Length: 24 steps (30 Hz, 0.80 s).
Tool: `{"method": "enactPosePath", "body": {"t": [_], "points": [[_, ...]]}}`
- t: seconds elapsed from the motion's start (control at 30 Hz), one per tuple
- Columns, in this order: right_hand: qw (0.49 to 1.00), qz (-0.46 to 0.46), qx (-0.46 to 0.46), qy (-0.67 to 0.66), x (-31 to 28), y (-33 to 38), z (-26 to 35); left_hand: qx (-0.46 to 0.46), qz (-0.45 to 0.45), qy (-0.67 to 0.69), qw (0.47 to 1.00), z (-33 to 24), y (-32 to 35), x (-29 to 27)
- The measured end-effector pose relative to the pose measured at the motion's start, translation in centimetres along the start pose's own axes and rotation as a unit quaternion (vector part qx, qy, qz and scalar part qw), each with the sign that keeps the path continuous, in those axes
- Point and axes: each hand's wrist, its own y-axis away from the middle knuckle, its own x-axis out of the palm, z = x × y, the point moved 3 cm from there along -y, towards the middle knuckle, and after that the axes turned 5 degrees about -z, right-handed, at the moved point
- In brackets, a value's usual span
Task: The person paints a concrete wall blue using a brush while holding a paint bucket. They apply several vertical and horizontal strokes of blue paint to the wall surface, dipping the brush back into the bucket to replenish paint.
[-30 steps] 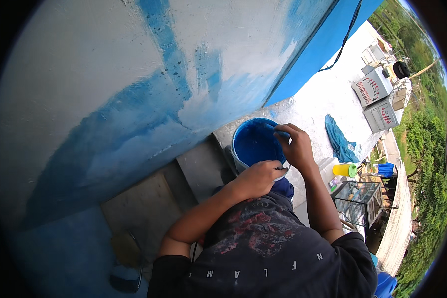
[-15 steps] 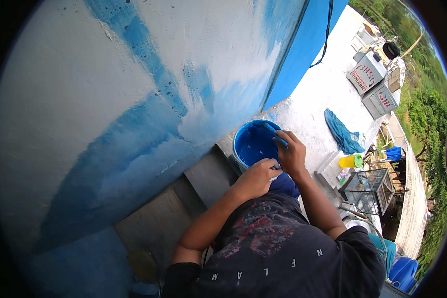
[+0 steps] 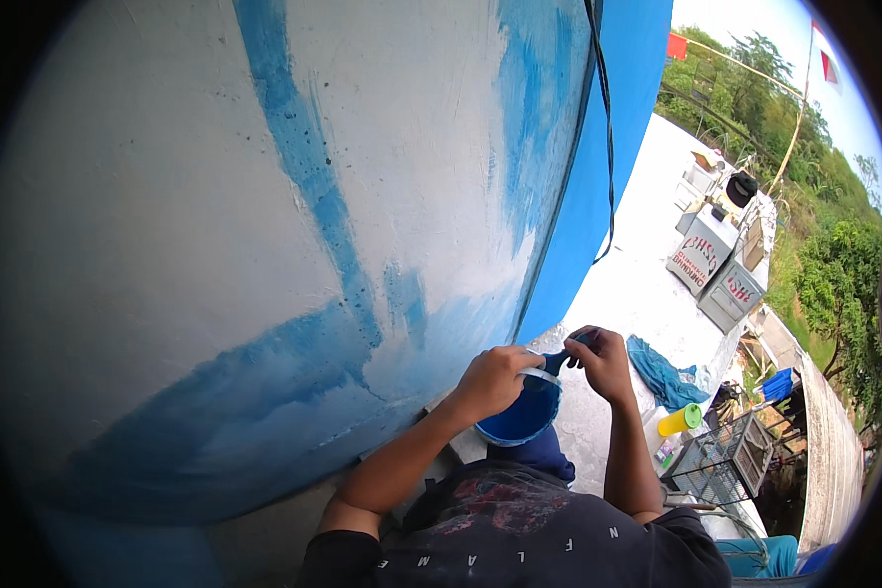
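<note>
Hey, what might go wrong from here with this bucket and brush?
The left hand holds the bucket near its rim, so a slip might spill blue paint. The paint-coated brush in the right hand is at the rim's edge; drips could land on the pale floor.

We're looking thru the L fisheye cam of a head-worn pair, set above the wearer's shirt [image 3: 510,519], facing down & fwd twd the bucket [image 3: 515,423], which is pretty nr. The wide FOV also takes in the wall [image 3: 412,147] close by, up & L of the bucket in frame, plus distant trees [image 3: 843,299] well R of it, w/ straight edges bending twd the rim.
</note>
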Motion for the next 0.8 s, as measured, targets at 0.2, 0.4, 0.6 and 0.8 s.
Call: {"method": "enactPosePath", "body": {"t": [0.2, 0.4, 0.6, 0.8], "points": [[0.998, 0.053, -0.03, -0.035, -1.7, -2.8, 3.4, 0.057, 0.041, -0.125, 0.99, -3.7, -3.7, -4.0], [0.966, 0.039, -0.192, -0.168, -4.8, -8.3, 14.5, 0.23, -0.046, -0.349, 0.907, -10.9, -8.8, -13.2], [0.893, -0.024, -0.382, -0.239, -6.3, -14.1, 28.9, 0.277, -0.098, -0.579, 0.761, -18.2, -13.8, -23.8], [0.794, -0.102, -0.561, -0.21, -5.3, -18.4, 42.4, 0.209, -0.155, -0.671, 0.694, -25.2, -16.9, -32.2]]}}
